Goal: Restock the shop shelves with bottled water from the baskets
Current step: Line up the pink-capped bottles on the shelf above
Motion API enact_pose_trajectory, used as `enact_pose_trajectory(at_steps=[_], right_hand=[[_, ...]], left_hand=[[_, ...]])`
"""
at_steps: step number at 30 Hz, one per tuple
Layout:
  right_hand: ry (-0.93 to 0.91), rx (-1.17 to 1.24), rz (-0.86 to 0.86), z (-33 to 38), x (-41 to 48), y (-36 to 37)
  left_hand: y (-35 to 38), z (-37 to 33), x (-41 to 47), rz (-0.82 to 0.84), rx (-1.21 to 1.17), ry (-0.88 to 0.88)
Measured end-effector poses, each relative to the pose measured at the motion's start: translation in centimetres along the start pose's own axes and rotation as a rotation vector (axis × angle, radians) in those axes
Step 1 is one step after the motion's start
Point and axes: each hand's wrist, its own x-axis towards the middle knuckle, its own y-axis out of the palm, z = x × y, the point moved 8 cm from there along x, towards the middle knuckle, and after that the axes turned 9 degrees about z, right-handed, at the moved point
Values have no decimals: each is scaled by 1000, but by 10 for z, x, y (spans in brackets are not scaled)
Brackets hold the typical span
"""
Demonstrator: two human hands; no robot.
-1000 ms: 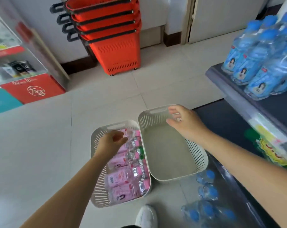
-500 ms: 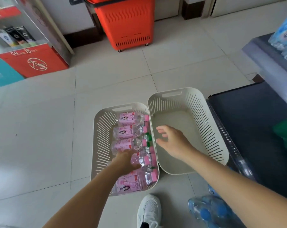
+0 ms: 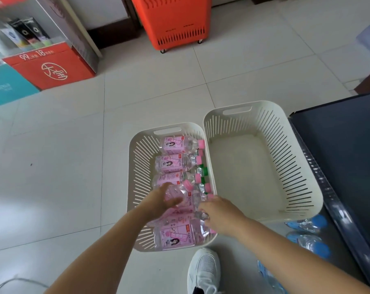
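- A white shoe (image 3: 203, 270) stands on the floor tiles just short of the near edge of the full basket (image 3: 135, 166).
- Blue-capped bottles (image 3: 307, 240) lie low on the right, under the front edge of the dark shelf (image 3: 339, 155); this stock looks already put away.
- The right hand (image 3: 219, 215) reaches over the near right corner of the full basket. Its fingers lie on the shoulder of a bottle, and I cannot tell whether they have closed on it.
- The left hand (image 3: 158, 200) has its fingers and thumb curled around one held bottle (image 3: 176, 193). The bottle is raised a little off the pile near the middle of the basket, tilted, with its pink cap pointing away and to the right.
- The other pink bottles (image 3: 175, 161) lie on their sides in a row. Their long axes run across the basket and their caps point at the right wall. Green caps show beneath them.
- The empty basket (image 3: 296, 177) touches the full basket's right side, beside the shelf.
- Judgement: roughly half is done, with one basket emptied and the pink load nearly all left to shelve.
- An orange basket (image 3: 175, 20) on wheels stands at the far wall.
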Motion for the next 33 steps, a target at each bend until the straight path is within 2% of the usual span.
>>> enact_pose_trajectory(at_steps=[4, 7, 10, 14, 18, 23, 25, 28, 33], right_hand=[[5, -331, 80, 14, 5, 25], [32, -394, 63, 17, 2, 29], [26, -399, 26, 19, -3, 28], [6, -269, 26, 19, -10, 24], [48, 144, 135, 8, -21, 13], [133, 490, -89, -16, -41, -20], [179, 474, -176, -26, -55, -38], [225, 507, -309, -40, -82, -66], [194, 493, -477, -35, -134, -113]], left_hand=[[-24, 5, -8, -79, -175, 49], [-37, 5, -16, -140, -352, 97], [-39, 5, -17, -127, -550, 78], [-31, -13, -25, -37, -871, 123], [-29, -29, -37, 10, -1155, 151], [-33, -47, -57, 21, -1235, 181], [-40, -60, -69, 22, -1198, 255], [-54, -72, -86, -69, -1204, 281], [-74, -101, -121, -182, -1218, 375]])
